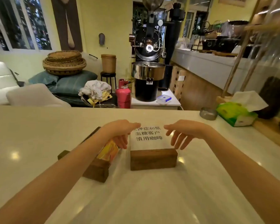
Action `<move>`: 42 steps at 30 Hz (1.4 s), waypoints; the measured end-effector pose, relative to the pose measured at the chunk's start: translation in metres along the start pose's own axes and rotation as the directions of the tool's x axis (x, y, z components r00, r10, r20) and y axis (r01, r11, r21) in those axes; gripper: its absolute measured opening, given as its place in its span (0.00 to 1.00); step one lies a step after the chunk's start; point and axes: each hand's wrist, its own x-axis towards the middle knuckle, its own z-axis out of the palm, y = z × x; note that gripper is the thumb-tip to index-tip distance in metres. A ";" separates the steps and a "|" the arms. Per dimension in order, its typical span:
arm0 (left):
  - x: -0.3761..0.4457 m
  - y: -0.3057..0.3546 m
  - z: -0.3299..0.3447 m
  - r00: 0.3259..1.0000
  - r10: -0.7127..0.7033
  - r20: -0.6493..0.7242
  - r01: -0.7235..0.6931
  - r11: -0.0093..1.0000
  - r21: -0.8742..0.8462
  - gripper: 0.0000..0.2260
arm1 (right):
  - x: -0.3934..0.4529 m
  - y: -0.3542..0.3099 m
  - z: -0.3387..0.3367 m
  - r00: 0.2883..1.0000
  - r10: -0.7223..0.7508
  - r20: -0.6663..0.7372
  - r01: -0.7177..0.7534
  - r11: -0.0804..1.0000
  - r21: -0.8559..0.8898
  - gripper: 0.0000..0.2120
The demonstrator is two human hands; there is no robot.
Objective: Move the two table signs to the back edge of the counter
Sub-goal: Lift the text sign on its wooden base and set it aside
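Both hands reach out over the counter (31, 135) with fingers spread wide and holding nothing. The clear sign with black lettering (148, 135) stands upright in a wooden block (153, 159), and it sits directly between the two hands: the left hand (120, 135) is just beside its left edge, the right hand (183, 135) just beside its right edge. I cannot tell for sure whether any fingertip touches the clear panel; they look close but apart from it. The block's long axis runs left to right, square to the reach, so each hand faces one short end of the sign. That is the relation the coming move turns on: closing inward from both sides should pinch the panel or block evenly.

The second sign, with an orange and yellow card (109, 151) in its own wooden base (96, 172), lies under and just left of the left forearm, turned at an angle so its long axis runs away from the person. The left hand is clearly the nearer one to it.

Both signs sit nearer the person than the back edge, which lies well beyond the fingertips. Neither sign appears to be moved yet.
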 end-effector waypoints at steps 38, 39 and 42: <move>-0.013 -0.004 0.035 0.783 0.433 -0.448 -0.445 0.892 0.083 0.36 | -0.016 0.033 0.051 0.771 -0.236 -0.591 0.518 0.773 0.367 0.17; -0.014 -0.005 0.037 0.767 0.443 -0.464 -0.459 0.884 0.086 0.36 | -0.017 0.034 0.052 0.758 -0.245 -0.605 0.538 0.760 0.365 0.16; -0.017 -0.009 0.041 0.725 0.462 -0.511 -0.494 0.866 0.083 0.32 | -0.019 0.035 0.057 0.728 -0.261 -0.634 0.583 0.723 0.371 0.16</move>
